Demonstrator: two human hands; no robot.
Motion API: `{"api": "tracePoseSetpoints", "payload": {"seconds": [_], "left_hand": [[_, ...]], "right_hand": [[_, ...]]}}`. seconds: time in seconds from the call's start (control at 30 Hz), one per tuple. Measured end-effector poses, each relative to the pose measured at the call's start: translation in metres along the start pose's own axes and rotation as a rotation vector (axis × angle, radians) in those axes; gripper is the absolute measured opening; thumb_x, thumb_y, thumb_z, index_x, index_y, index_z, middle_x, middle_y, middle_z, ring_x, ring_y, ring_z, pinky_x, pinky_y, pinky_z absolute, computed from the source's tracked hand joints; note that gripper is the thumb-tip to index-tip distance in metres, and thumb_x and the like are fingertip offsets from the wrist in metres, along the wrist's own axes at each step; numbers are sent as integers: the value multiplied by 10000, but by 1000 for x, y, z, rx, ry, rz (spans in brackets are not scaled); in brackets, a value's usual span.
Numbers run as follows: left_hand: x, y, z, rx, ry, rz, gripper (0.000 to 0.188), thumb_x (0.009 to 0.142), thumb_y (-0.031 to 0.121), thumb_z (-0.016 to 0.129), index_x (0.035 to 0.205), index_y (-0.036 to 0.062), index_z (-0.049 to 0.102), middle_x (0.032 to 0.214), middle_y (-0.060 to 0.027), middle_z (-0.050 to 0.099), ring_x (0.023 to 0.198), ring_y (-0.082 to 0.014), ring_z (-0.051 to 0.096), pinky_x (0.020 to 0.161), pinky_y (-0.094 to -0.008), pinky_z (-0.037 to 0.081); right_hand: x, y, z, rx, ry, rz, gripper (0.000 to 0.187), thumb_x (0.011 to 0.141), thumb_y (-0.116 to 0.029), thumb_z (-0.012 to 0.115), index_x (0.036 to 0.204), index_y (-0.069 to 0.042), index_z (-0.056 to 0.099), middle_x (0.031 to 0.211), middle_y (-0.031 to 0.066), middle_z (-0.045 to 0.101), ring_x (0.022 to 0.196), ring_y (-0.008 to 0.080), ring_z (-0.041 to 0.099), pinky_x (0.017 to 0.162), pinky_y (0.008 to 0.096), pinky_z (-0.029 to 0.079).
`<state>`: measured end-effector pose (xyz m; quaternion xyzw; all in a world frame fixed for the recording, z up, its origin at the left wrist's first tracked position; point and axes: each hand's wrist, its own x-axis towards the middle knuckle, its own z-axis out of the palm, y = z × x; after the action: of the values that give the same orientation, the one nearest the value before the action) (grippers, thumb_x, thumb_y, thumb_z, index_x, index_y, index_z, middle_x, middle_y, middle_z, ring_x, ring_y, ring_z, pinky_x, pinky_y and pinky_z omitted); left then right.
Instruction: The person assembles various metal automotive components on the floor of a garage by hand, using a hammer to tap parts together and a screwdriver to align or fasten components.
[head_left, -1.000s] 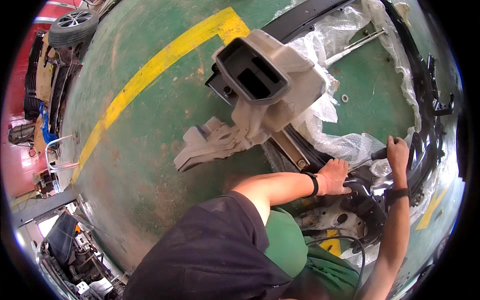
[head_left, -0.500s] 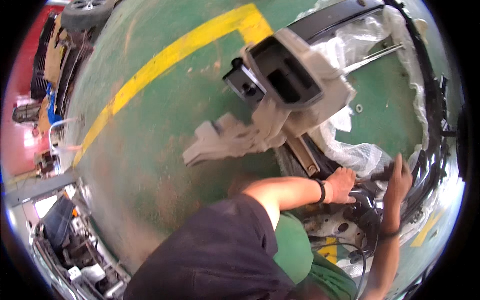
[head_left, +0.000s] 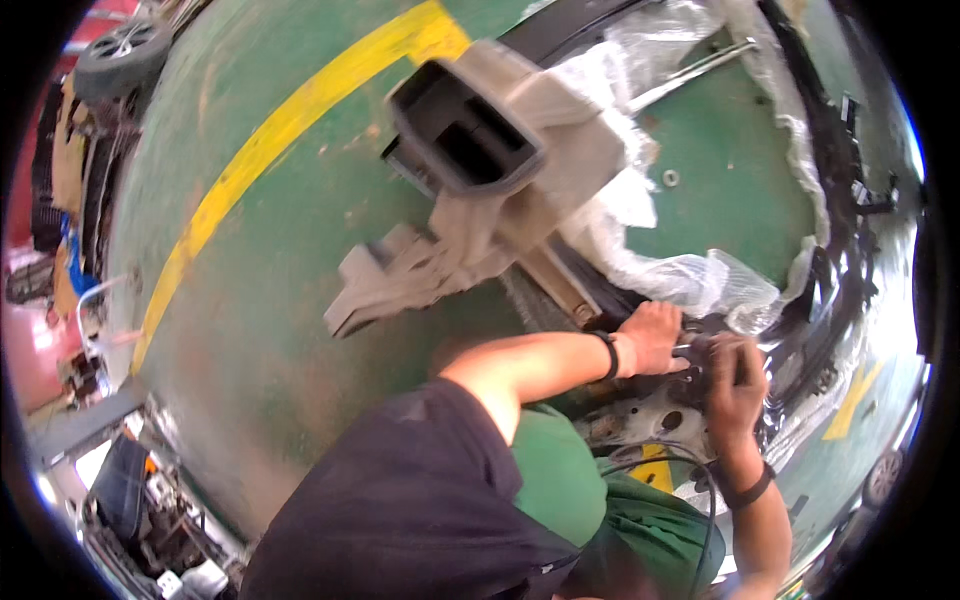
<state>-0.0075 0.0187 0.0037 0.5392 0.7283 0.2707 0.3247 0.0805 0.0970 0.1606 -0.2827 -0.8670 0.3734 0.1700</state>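
My left hand [head_left: 655, 338], with a dark band at the wrist, is curled over a dark part of a vehicle frame. Close beside it on the right, my right hand [head_left: 735, 385] has its fingers bent and closed near some small metal pieces. What either hand grips is hidden by the fingers. Just below them is a pale metal plate [head_left: 640, 418] with a dark round hole. A black cable [head_left: 690, 462] curves from there toward my right forearm. Ahead and to the left rises a beige box-shaped part [head_left: 580, 150] with dark openings and a jagged arm.
Bubble wrap [head_left: 715, 280] covers parts of the black frame [head_left: 790, 330]. A metal ring [head_left: 670, 178] lies on the green floor, where a yellow line [head_left: 290, 110] curves. A wheel [head_left: 125, 58] and vehicle parts stand at the far left, and an opened vehicle [head_left: 150, 510] is at lower left.
My right hand has come down and left, closer to my left hand, and its raised fingers have bent. The view has shifted, so the beige part and frame sit further left.
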Motion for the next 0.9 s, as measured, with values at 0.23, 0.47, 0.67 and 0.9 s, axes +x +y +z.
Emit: {"api": "tracePoseSetpoints", "payload": {"seconds": [0.23,0.47,0.67,0.9], "left_hand": [[5,21,7,26,-91,70,764,786,623,721,1079,-63,552,1037,-196,604,1008,-341,593,900,-425,465],[6,-12,26,16,-13,59,718,788,614,715,1036,-45,578,998,-227,626,965,-376,623,851,-463,506],[9,17,13,52,-20,63,726,776,641,721,1010,-35,597,983,-236,634,962,-405,631,852,-479,516],[2,-1,14,107,67,71,679,798,642,699,961,-9,600,956,-220,636,920,-395,640,805,-480,519]], "right_hand": [[85,144,-41,273,267,671,436,1012,-331,593,773,32,617,688,99,653,593,196,616,612,332,476],[4,4,7,-8,30,-89,105,834,-1,719,800,0,619,760,180,647,654,268,642,644,325,514],[74,132,-20,-3,352,560,375,969,-285,605,759,24,635,655,166,655,583,243,639,582,379,491],[25,22,-9,-157,40,134,283,901,-191,689,752,28,591,661,218,601,626,291,644,597,401,483]]}}
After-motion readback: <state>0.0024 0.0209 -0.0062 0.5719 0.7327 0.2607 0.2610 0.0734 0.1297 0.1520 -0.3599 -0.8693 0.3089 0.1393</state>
